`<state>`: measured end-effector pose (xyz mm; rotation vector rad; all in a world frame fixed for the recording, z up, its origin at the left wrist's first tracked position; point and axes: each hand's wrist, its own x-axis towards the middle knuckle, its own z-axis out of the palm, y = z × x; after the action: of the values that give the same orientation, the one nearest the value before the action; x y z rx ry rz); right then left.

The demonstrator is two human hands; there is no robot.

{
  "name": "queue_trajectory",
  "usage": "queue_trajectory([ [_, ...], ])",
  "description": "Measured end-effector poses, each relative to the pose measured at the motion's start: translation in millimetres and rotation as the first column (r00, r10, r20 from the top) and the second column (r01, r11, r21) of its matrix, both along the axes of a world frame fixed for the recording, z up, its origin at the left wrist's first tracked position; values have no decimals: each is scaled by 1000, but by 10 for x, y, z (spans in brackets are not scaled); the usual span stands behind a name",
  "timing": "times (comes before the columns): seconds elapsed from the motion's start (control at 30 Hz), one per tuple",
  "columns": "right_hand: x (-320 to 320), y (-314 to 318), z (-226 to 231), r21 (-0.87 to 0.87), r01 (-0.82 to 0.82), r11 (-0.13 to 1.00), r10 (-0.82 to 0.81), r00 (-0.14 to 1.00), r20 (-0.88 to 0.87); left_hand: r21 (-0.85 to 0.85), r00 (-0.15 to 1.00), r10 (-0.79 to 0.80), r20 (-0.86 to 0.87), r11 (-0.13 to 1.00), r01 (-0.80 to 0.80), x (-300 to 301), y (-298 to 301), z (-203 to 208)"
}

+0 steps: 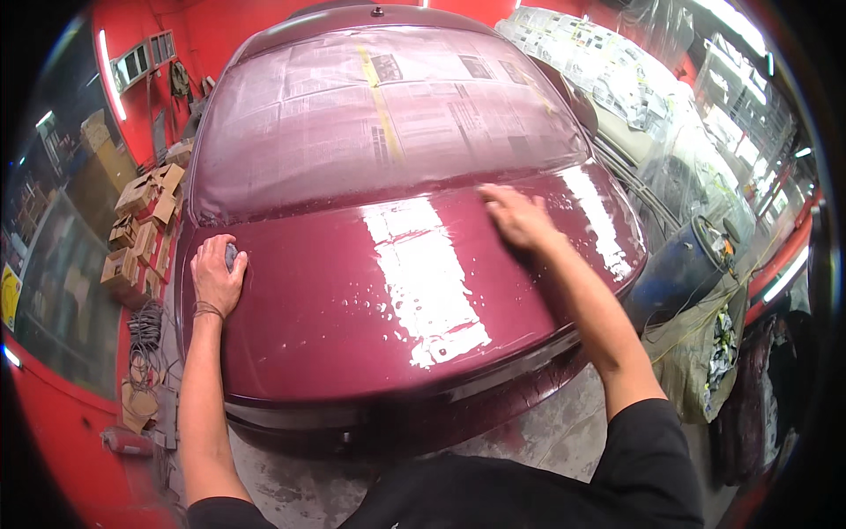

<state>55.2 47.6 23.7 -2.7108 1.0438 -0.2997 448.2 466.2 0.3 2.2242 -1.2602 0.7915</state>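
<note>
1. Fingers [231, 261] of left hand [218, 275] curled over a small grey sanding pad [231, 257], pressed on the wet maroon trunk lid [352, 300] near its left edge.
2. Right hand [518, 216] flat, fingers spread, holding nothing, up by the paper-masked rear window [379, 115].
3. Probably mid wet-sanding; next stroke needs even pressure across the wet panel.

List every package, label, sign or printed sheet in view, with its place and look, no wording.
Cardboard boxes: stacked left of the car, brown, some flaps open.
Newspaper sheets: masking the rear window, grey-white, joined by a yellow tape strip.
Newspaper masking: on the neighbouring car, upper right, under clear plastic.
Yellow sign: far left edge, partly cut off.
</note>
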Motion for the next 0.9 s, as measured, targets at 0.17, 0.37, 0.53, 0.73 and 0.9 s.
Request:
queue_trajectory([
  [0.17,-600,-927,24,162,65,985,-103,965,240,10,1000,3,-31,1000,-3,61,-67,-66],
  [0.37,-668,-882,253,499,-177,849,-291,631,719,48,999,32,-25,998,-31,38,-33,-50],
  [0.53,-798,-555,436,609,-411,679,-409,477,778,30,997,15,-75,999,-13,68,-66,-89],
  [0.73,-778,-354,497,628,-401,667,-340,586,736,73,986,144,-82,988,-138,91,-8,-180],
  [0.9,-800,-886,274,240,-267,933,-12,647,763,83,967,247,-70,967,-241,-238,-89,-312],
])
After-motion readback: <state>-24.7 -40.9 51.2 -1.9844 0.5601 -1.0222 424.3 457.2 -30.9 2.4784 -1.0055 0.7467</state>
